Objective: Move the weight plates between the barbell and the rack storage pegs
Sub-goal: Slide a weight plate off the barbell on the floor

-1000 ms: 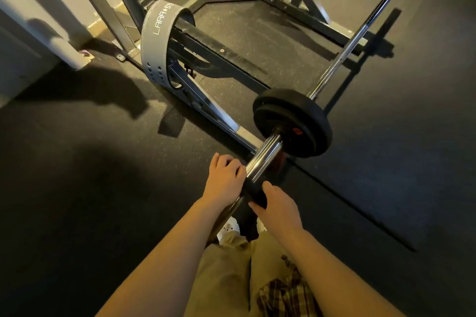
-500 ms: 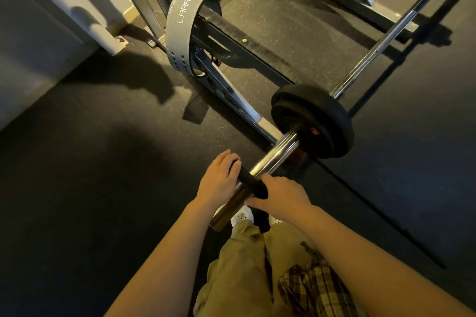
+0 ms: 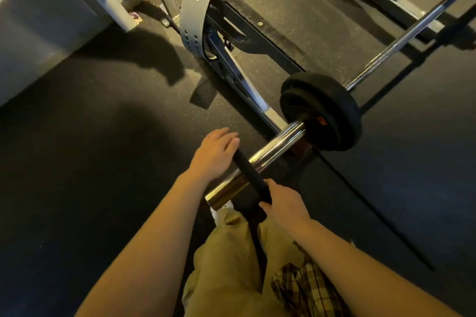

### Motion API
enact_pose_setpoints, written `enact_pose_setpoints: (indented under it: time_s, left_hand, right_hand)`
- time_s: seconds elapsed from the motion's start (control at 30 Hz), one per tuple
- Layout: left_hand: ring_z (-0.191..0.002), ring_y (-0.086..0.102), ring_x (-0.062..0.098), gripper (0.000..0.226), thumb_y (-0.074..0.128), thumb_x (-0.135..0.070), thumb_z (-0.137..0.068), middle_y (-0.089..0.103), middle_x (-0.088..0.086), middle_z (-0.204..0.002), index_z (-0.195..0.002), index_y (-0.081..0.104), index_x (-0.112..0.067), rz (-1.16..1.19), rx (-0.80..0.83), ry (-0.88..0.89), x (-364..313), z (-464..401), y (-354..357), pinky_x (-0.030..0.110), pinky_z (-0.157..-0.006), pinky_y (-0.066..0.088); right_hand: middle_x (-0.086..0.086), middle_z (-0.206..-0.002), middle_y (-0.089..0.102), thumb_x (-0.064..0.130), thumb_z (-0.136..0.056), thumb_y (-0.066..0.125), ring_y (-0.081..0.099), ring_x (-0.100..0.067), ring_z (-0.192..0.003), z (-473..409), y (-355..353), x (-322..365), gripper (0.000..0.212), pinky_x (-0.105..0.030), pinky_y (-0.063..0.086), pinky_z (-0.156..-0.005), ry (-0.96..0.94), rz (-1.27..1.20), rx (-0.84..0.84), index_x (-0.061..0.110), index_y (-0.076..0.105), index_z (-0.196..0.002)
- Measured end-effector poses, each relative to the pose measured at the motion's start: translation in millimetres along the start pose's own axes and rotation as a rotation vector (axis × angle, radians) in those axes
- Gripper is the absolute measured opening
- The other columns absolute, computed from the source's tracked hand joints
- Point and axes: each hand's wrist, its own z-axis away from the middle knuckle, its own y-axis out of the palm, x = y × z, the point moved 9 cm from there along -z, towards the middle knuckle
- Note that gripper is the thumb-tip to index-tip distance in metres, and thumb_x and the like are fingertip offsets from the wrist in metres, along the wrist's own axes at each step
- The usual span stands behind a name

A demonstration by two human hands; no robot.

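Plates (image 3: 325,113) black, round, stacked together.

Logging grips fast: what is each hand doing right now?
Left hand: on the far end of the black collar, grip cannot be told.
Right hand: holds the collar's near end on the barbell sleeve.

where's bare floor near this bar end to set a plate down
Bare patches: the dark mat left of the left hand, out to the grey wall; the mat right of the plates, beyond the bar's shadow. Crowded: behind the sleeve, where the rack's base rail and grey belt sit. The right hand grips a black collar.
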Motion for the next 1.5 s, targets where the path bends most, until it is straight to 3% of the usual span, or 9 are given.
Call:
enact_pose_setpoints:
  time_s: [0.1, 0.27, 0.57, 0.7, 0.83, 0.93, 1.03, 1.3, 1.5]
  left_hand:
    - [-0.143, 0.026, 0.018, 0.045, 0.035, -0.038, -0.103, 0.03, -0.004, -0.155, -0.146, 0.035, -0.027, -0.03, 0.118, -0.018, 21, -2, 14, 0.042, -0.117, 0.024]
    - [-0.135, 0.039, 0.016, 0.044, 0.036, -0.04, -0.102, 0.034, -0.005, -0.151, -0.144, 0.035, -0.028, -0.01, 0.062, 0.091, 30, 6, 18, 0.04, -0.111, 0.035]
    - [-0.131, 0.041, 0.018, 0.044, 0.033, -0.04, -0.103, 0.034, -0.003, -0.149, -0.144, 0.035, -0.028, -0.134, 0.183, 0.306, 25, -1, 10, 0.037, -0.105, 0.038]
    - [-0.145, 0.015, 0.023, 0.042, 0.032, -0.042, -0.102, 0.031, 0.0, -0.151, -0.142, 0.041, -0.03, -0.229, 0.207, 0.422, 16, -11, -3, 0.045, -0.116, 0.021]
    - [-0.148, -0.002, 0.02, 0.048, 0.031, -0.046, -0.102, 0.016, 0.0, -0.16, -0.147, 0.032, -0.032, -0.289, 0.237, 0.463, 8, -18, 3, 0.048, -0.119, 0.009]
    - [-0.145, 0.019, 0.021, 0.045, 0.03, -0.05, -0.1, 0.035, 0.0, -0.149, -0.138, 0.041, -0.028, -0.371, 0.297, 0.52, 8, -13, 27, 0.053, -0.119, 0.009]
    - [-0.129, 0.039, 0.021, 0.043, 0.03, -0.054, -0.098, 0.048, 0.0, -0.128, -0.126, 0.045, -0.025, -0.451, 0.237, 0.627, 10, -2, 34, 0.052, -0.117, 0.017]
    - [-0.121, 0.039, 0.017, 0.045, 0.038, -0.055, -0.095, 0.046, 0.001, -0.126, -0.127, 0.045, -0.022, -0.401, 0.259, 0.695, 8, 4, 31, 0.039, -0.108, 0.034]
    - [-0.116, 0.041, 0.013, 0.041, 0.044, -0.051, -0.095, 0.046, -0.002, -0.121, -0.124, 0.046, -0.023, -0.268, 0.321, 0.603, 24, -3, 29, 0.027, -0.096, 0.036]
  right_hand:
    - [0.0, -0.127, 0.058, 0.027, -0.092, 0.062, 0.053, -0.019, -0.122, 1, -3, 0, 0.05, -0.036, 0.043, -0.102, 0.037, -0.012, -0.011, 0.023, 0.042, -0.138]
    - [-0.001, -0.123, 0.056, 0.034, -0.089, 0.065, 0.056, -0.019, -0.113, -3, -12, 15, 0.045, -0.034, 0.049, -0.095, 0.096, 0.034, -0.034, 0.019, 0.05, -0.128]
    - [-0.001, -0.105, 0.062, 0.021, -0.092, 0.06, 0.061, -0.019, -0.099, 3, -19, 61, 0.026, -0.033, 0.05, -0.086, 0.26, -0.108, -0.407, 0.018, 0.055, -0.117]
    - [0.002, -0.106, 0.062, 0.017, -0.092, 0.059, 0.059, -0.015, -0.1, 15, -9, 49, 0.03, -0.027, 0.043, -0.084, 0.309, -0.243, -0.453, 0.02, 0.054, -0.122]
    - [0.001, -0.109, 0.062, 0.015, -0.092, 0.06, 0.056, -0.013, -0.1, 18, -3, 43, 0.034, -0.025, 0.04, -0.084, 0.324, -0.305, -0.454, 0.021, 0.053, -0.125]
    - [0.004, -0.109, 0.059, 0.013, -0.09, 0.061, 0.055, -0.012, -0.103, 16, -2, 35, 0.036, -0.027, 0.041, -0.088, 0.324, -0.349, -0.438, 0.022, 0.053, -0.123]
    - [0.008, -0.103, 0.053, 0.009, -0.086, 0.064, 0.054, -0.01, -0.097, 7, 0, 26, 0.038, -0.026, 0.043, -0.083, 0.298, -0.34, -0.267, 0.025, 0.05, -0.118]
    - [0.005, -0.098, 0.053, 0.009, -0.087, 0.062, 0.055, -0.008, -0.084, 10, 10, 40, 0.032, -0.026, 0.049, -0.078, 0.324, -0.229, -0.334, 0.022, 0.048, -0.114]
    - [0.006, -0.099, 0.049, 0.011, -0.086, 0.063, 0.054, -0.011, -0.088, -5, -2, 49, 0.042, -0.028, 0.049, -0.081, 0.202, -0.051, -0.102, 0.023, 0.045, -0.122]
